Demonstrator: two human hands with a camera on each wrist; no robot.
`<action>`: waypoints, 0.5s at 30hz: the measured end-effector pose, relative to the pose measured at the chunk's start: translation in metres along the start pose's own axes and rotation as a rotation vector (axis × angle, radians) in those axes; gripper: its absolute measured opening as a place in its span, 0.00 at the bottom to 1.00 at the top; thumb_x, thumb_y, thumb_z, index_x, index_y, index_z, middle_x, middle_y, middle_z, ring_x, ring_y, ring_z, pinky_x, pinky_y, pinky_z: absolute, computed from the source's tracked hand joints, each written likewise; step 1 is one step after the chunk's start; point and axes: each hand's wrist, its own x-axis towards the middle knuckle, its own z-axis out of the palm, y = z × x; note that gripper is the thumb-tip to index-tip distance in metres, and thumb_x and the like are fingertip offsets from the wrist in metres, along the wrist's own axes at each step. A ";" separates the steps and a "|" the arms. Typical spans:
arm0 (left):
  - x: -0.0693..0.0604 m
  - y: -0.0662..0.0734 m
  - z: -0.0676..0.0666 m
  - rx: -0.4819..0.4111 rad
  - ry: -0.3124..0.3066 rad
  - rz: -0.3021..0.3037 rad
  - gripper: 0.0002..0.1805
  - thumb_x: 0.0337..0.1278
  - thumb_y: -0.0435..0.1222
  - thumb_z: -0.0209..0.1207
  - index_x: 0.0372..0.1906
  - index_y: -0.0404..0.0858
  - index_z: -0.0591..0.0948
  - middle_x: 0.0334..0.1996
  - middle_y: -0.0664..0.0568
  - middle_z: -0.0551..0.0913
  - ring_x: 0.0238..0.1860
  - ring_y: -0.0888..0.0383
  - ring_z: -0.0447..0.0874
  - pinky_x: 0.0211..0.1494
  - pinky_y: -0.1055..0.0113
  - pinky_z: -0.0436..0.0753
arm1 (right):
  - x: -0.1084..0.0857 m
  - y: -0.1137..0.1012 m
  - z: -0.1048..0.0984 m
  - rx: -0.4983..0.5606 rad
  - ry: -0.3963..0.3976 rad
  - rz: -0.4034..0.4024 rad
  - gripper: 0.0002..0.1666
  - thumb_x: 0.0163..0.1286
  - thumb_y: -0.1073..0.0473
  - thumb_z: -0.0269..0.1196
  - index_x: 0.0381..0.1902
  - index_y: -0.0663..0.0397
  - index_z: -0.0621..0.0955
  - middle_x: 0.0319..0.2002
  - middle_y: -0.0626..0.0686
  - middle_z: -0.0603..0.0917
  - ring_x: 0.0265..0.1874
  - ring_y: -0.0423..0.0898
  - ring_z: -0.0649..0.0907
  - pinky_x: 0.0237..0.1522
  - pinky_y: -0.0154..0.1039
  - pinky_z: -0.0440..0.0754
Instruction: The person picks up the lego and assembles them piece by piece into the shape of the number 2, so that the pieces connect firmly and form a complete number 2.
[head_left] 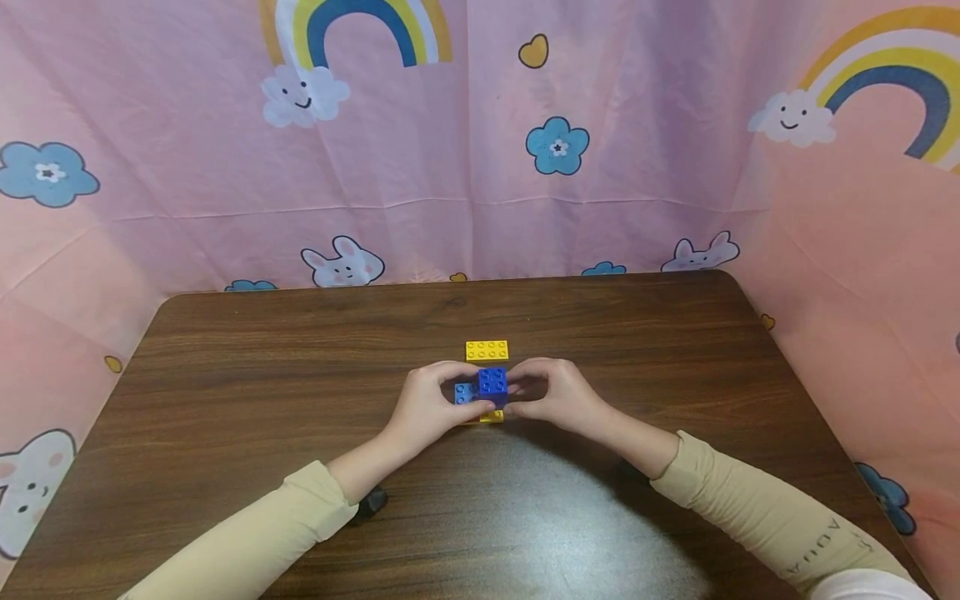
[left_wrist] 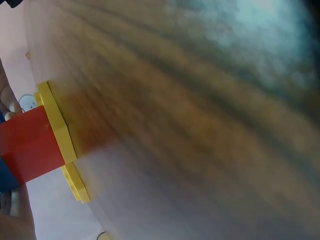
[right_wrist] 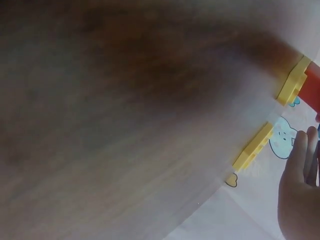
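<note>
A dark blue brick (head_left: pixel 492 381) tops a small stack in the head view, with a light blue brick (head_left: pixel 463 392) showing at its left. Below them, a red brick (left_wrist: pixel 32 142) sits on a yellow plate (left_wrist: pixel 59 125) in the left wrist view. My left hand (head_left: pixel 431 404) grips the stack from the left, thumb across the front and fingers behind. From the right, my right hand (head_left: pixel 562 396) holds the dark blue brick's edge between thumb and fingertips. Its straighter outer fingers (right_wrist: pixel 299 152) show in the right wrist view. The fingers partly hide the lower bricks.
A second yellow plate (head_left: pixel 487 350) lies on the brown wooden table (head_left: pixel 300 350) just beyond the stack. Near the left sleeve is a small dark object (head_left: pixel 371 502). A patterned pink curtain (head_left: pixel 420 167) hangs behind the table and along its sides.
</note>
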 end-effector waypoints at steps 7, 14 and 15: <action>0.001 0.000 0.000 -0.025 -0.001 -0.019 0.23 0.45 0.35 0.83 0.49 0.34 0.90 0.50 0.43 0.93 0.54 0.47 0.91 0.61 0.49 0.88 | 0.001 -0.002 -0.006 0.011 -0.009 -0.011 0.19 0.61 0.66 0.78 0.51 0.60 0.89 0.49 0.57 0.92 0.48 0.50 0.92 0.57 0.49 0.90; 0.000 -0.001 0.000 -0.060 -0.025 -0.037 0.23 0.46 0.34 0.83 0.50 0.35 0.90 0.51 0.44 0.92 0.55 0.48 0.90 0.60 0.53 0.87 | 0.005 -0.005 -0.013 0.033 -0.002 -0.054 0.17 0.65 0.71 0.73 0.52 0.65 0.88 0.48 0.60 0.92 0.48 0.53 0.91 0.57 0.49 0.90; 0.000 -0.001 0.000 -0.062 -0.028 -0.039 0.23 0.46 0.34 0.83 0.51 0.35 0.90 0.51 0.44 0.92 0.55 0.48 0.90 0.60 0.52 0.87 | 0.006 -0.005 -0.014 0.045 -0.003 -0.054 0.17 0.65 0.72 0.73 0.52 0.65 0.88 0.48 0.61 0.91 0.48 0.54 0.91 0.56 0.48 0.91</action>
